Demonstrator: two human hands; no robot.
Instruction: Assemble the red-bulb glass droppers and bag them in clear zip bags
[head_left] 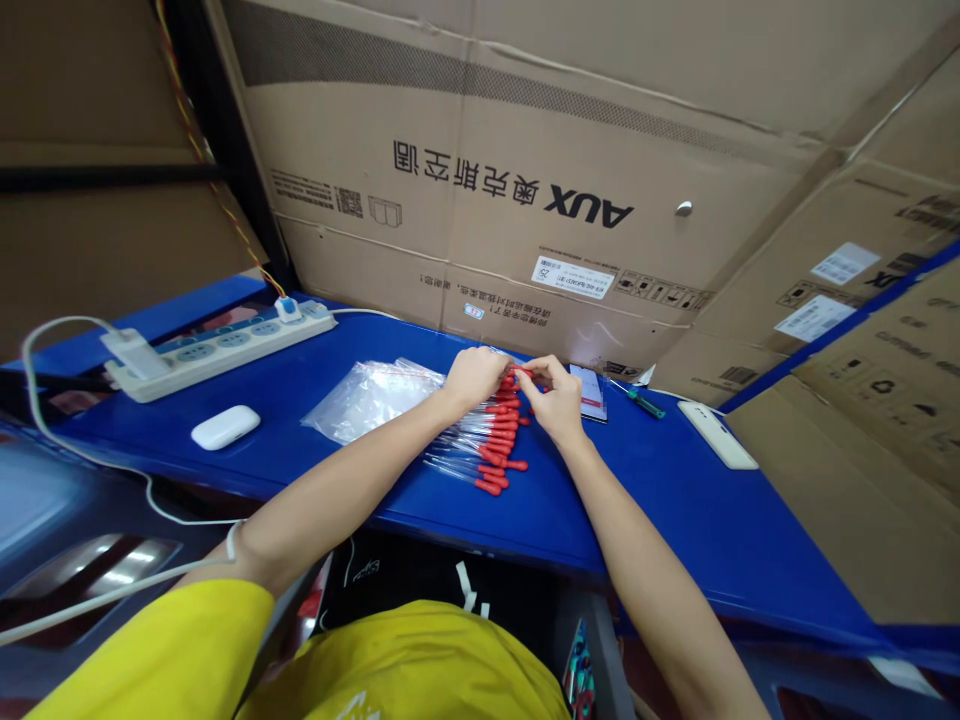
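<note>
Several clear droppers with red rubber bulbs lie in a row on the blue table, bulbs to the right and thin tubes to the left. At the far end of the row, my left hand is closed around a dropper near its bulb, with its fingertips partly hidden. My right hand meets it from the right, thumb and fingers pinching the red bulb of that dropper. A clear plastic bag lies left of the row, partly behind my left forearm.
A white power strip with plugs and cables stands at the left, near a white earbud case. Beyond my right hand lie a phone, a green-handled screwdriver and a pale phone-shaped item. Cardboard walls the back.
</note>
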